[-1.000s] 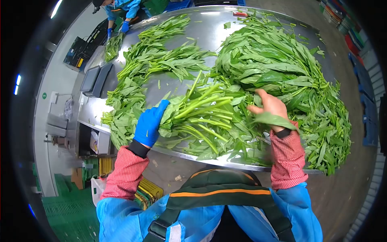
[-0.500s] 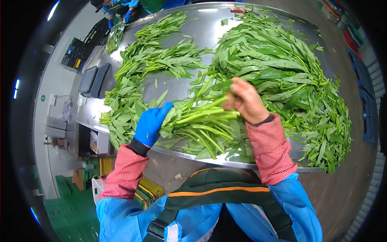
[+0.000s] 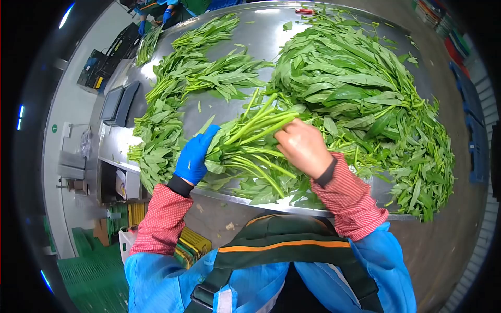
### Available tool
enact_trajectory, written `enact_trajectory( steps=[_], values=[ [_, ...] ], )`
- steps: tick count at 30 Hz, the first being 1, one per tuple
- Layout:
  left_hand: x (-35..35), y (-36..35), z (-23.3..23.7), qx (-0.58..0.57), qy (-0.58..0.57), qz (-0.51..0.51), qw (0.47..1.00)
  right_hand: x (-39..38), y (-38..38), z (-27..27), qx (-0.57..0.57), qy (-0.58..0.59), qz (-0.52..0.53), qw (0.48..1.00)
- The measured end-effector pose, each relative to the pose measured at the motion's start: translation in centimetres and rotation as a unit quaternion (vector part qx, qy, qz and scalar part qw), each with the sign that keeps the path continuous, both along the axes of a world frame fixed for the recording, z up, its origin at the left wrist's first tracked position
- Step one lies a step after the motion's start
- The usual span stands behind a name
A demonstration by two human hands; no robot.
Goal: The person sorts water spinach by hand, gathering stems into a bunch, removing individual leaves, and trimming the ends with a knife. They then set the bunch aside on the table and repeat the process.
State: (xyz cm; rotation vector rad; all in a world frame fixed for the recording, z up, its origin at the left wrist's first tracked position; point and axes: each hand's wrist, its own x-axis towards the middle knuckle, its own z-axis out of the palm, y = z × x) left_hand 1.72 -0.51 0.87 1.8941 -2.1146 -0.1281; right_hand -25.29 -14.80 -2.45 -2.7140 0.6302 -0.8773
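In a blue glove, my left hand (image 3: 194, 157) is wrapped round the leafy part of a bunch of green stems (image 3: 255, 138) above the table's near edge. The cut stem ends fan out to the right. My bare right hand (image 3: 304, 146) is at these ends, its fingers bent together; what they pinch, if anything, is hidden. A large heap of long-leaved greens (image 3: 344, 78) lies to the right and beyond. Smaller bunches of greens (image 3: 162, 122) lie in a row on the left side.
The metal table (image 3: 261, 26) carries loose leaves and a small red object (image 3: 305, 11) at its far edge. A dark scale-like device (image 3: 119, 104) stands at the left. Another person's gloved hands (image 3: 167, 15) are at the far left corner, by a bunch of greens (image 3: 148, 46).
My right hand has moved down and slightly left, from above the stem ends to beside them. The stems in my left hand now point more upward.
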Motion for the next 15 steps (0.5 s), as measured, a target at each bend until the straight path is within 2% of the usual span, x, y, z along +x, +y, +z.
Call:
enact_trajectory(
  steps=[6,9,10,12,14,15],
  values=[
    [-0.1,0.0,-0.4,0.009,0.003,-0.013,1.0,-0.2,0.3,-1.1,0.033,-0.032,0.005,0.999],
    [0.0,0.3,-0.7,0.005,0.02,-0.002,1.0,-1.1,0.0,-0.2,0.223,-0.031,-0.006,0.974],
    [0.1,0.6,-0.7,0.006,0.033,0.009,0.999,-1.7,-0.6,0.1,0.368,-0.154,0.037,0.916],
    [0.6,1.1,-0.9,0.009,0.074,0.033,0.997,-3.4,-1.5,1.4,0.512,-0.312,0.012,0.801],
    [1.4,1.6,-1.2,0.015,0.131,0.056,0.99,-7.3,-3.1,2.9,0.653,-0.383,0.046,0.652],
    [1.8,2.0,-1.6,0.049,0.187,0.105,0.976,-8.8,-4.0,2.3,0.673,-0.438,0.12,0.584]
  ],
)
